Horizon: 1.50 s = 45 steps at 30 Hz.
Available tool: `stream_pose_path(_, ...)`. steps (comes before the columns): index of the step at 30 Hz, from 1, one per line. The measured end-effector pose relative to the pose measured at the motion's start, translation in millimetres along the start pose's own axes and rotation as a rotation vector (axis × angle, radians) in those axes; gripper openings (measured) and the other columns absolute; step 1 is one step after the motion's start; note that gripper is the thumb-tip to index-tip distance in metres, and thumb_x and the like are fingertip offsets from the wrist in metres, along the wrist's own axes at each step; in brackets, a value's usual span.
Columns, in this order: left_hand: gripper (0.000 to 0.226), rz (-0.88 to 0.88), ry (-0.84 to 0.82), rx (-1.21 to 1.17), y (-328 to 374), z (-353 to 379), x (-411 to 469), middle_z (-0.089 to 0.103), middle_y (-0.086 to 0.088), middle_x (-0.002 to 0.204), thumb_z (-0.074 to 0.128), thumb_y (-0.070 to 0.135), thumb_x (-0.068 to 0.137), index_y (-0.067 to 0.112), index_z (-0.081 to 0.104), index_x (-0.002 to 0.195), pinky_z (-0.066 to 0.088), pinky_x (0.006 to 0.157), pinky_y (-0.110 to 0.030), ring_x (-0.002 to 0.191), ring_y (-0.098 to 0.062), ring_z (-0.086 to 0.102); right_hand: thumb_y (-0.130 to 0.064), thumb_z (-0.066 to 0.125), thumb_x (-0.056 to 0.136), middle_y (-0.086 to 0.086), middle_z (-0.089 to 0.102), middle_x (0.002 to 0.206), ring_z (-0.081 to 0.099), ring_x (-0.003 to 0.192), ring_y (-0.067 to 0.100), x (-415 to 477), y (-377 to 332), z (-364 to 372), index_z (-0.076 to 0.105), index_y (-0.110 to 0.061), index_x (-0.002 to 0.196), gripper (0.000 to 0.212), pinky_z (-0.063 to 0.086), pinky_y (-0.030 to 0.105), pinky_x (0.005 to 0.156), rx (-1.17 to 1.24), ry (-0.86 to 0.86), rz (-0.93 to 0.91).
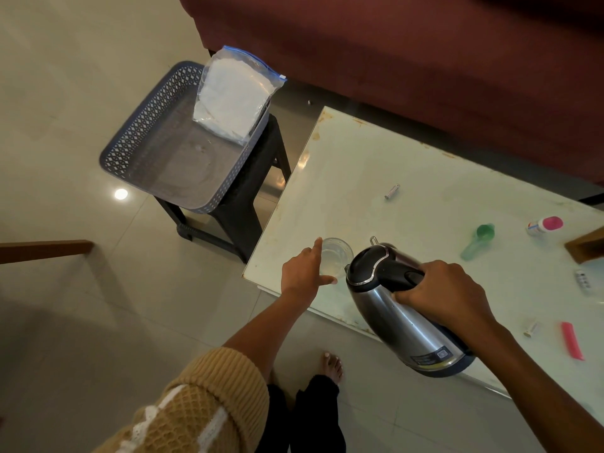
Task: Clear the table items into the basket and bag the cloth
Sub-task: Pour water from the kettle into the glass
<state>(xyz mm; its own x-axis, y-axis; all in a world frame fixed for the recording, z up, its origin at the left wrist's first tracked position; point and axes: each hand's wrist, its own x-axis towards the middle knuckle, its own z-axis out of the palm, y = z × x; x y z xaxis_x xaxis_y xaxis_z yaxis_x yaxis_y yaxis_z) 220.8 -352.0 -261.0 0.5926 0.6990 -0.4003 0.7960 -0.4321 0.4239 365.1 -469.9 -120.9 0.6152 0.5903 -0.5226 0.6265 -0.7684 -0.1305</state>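
My right hand [447,292] grips the black handle of a steel kettle [405,315], tilted with its spout toward a clear glass [336,256] near the table's left corner. My left hand [304,273] holds the glass, forefinger up along its far side and thumb at its near side. A grey basket [137,138] stands on a black stool [248,191] left of the table. A zip bag with white cloth [232,96] leans in the basket's far corner.
On the glass table [425,178] lie a battery [392,191], a green scoop [478,241], a pink-capped bottle [545,225], a pink strip [572,344], a small white tube [531,327] and a small white item [582,278]. A maroon sofa [392,44] stands behind.
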Motion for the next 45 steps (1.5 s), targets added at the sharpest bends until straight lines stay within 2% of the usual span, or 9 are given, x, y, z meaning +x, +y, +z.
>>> stream_pose_path(4,0.087,0.007,0.003,-0.018,-0.6,0.7,-0.5,0.055,-0.007,0.131,0.068,0.044,0.079,0.018,0.019,0.146,0.049,0.089,-0.033,0.111,-0.025,0.059,-0.041,0.07,0.072,0.004,0.061,0.079,0.057,0.072,0.024,-0.5,-0.3,-0.9,0.063,-0.014,0.097,0.037,0.034,0.022,0.052,0.003,0.003,-0.007)
stream_pose_path(23,0.088,0.006,0.001,-0.009,-0.7,0.7,-0.1,0.054,-0.008,0.134,0.067,0.045,0.08,0.018,0.018,0.147,0.049,0.09,-0.032,0.112,-0.025,0.059,-0.042,0.07,0.072,0.004,0.061,0.079,0.059,0.073,0.025,0.6,-0.5,0.6,0.063,-0.015,0.093,0.035,0.039,0.025,0.06,0.013,0.003,-0.001)
stream_pose_path(28,0.088,0.009,0.0,-0.003,-0.4,0.4,0.2,0.054,-0.008,0.134,0.067,0.045,0.08,0.018,0.017,0.148,0.049,0.089,-0.032,0.112,-0.024,0.06,-0.04,0.069,0.073,0.001,0.059,0.075,0.057,0.069,0.023,0.7,0.0,1.0,0.063,-0.015,0.094,0.033,0.032,0.021,0.05,0.011,0.011,-0.004)
stream_pose_path(45,0.089,0.005,0.003,0.013,-1.9,2.7,1.2,0.057,-0.008,0.129,0.068,0.046,0.079,0.018,0.018,0.147,0.05,0.085,-0.033,0.108,-0.025,0.061,-0.04,0.069,0.072,0.002,0.058,0.079,0.055,0.071,0.024,1.7,-1.3,-0.2,0.063,-0.015,0.099,0.037,0.03,0.021,0.049,0.006,0.021,0.005)
